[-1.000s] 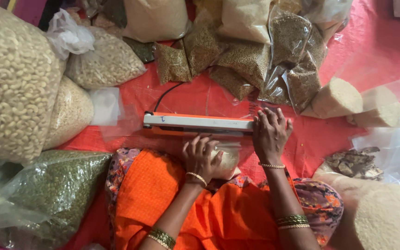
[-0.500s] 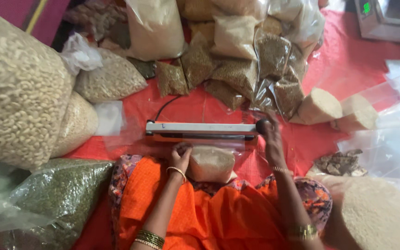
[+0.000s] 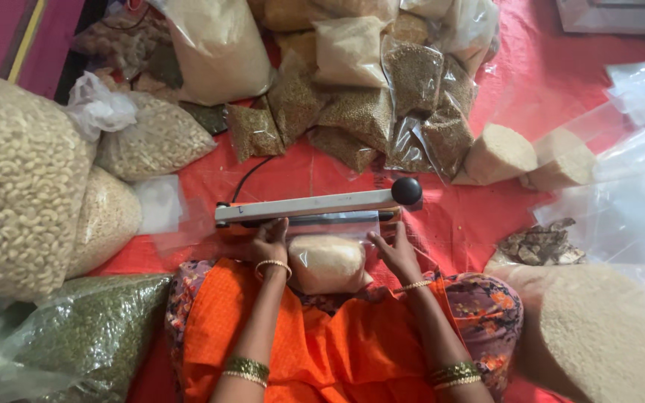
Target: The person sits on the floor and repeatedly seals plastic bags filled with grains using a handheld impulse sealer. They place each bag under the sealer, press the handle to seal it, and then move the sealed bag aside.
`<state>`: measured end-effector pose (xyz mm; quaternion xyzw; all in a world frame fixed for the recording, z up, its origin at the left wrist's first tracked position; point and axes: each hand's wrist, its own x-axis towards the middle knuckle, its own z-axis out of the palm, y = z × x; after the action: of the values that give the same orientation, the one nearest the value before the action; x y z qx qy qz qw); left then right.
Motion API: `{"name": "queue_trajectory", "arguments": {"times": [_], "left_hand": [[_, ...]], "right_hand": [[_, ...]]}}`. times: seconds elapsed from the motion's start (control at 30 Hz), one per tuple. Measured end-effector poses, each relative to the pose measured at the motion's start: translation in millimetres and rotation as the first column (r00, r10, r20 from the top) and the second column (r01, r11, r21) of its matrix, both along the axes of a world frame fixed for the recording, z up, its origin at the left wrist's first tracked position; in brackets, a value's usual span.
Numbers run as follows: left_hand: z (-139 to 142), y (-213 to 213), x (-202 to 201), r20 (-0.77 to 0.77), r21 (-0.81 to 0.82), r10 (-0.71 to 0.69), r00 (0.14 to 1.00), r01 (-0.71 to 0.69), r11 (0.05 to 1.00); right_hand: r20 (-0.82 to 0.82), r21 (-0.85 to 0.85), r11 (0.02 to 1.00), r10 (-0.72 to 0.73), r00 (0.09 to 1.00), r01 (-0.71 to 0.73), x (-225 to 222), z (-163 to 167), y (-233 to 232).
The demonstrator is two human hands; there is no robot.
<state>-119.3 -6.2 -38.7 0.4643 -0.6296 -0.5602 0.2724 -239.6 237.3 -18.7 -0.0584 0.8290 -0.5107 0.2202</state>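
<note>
A clear plastic pouch of pale grain lies on my lap, its open top edge tucked under the white arm of a heat sealer. The sealer's arm carries a black knob at its right end and stands slightly raised. My left hand grips the pouch's upper left corner beside the sealer. At the upper right corner, my right hand holds the plastic with its fingers stretched along the edge. Both wrists wear bangles.
A red sheet covers the floor. Large sacks of pale nuts and green seeds lie left. Several filled grain pouches are heaped beyond the sealer. Empty clear bags and an open grain sack sit right.
My right hand has left the sealer's arm and come down to the pouch's right corner. The sealer's arm has lifted, and my left hand has slid up to the pouch's left corner.
</note>
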Motion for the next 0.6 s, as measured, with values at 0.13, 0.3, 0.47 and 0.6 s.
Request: {"name": "queue_trajectory", "arguments": {"times": [0.13, 0.3, 0.47, 0.6], "left_hand": [[3.5, 4.6, 36.9, 0.028, -0.493, -0.089, 0.996, 0.091, 0.865], [19.2, -3.2, 98.7, 0.178, -0.721, -0.171, 0.969, 0.247, 0.647], [21.1, -70.5, 133.7, 0.434, -0.847, 0.122, 0.893, 0.357, 0.394], [6.8, -128.8, 133.8, 0.518, -0.807, 0.162, 0.840, 0.417, 0.418]], "right_hand": [[0.312, 0.004, 1.000, -0.007, 0.950, 0.006, -1.2, 2.2, -2.5], [0.320, -0.200, 0.978, 0.118, 0.940, -0.055, -5.7, -5.2, -3.3], [-0.039, -0.168, 0.976, 0.137, 0.990, -0.142, 9.4, -3.4, -8.1], [-0.462, -0.264, 0.932, 0.105, 0.881, -0.249, 59.4, 36.5, -13.1]]}}
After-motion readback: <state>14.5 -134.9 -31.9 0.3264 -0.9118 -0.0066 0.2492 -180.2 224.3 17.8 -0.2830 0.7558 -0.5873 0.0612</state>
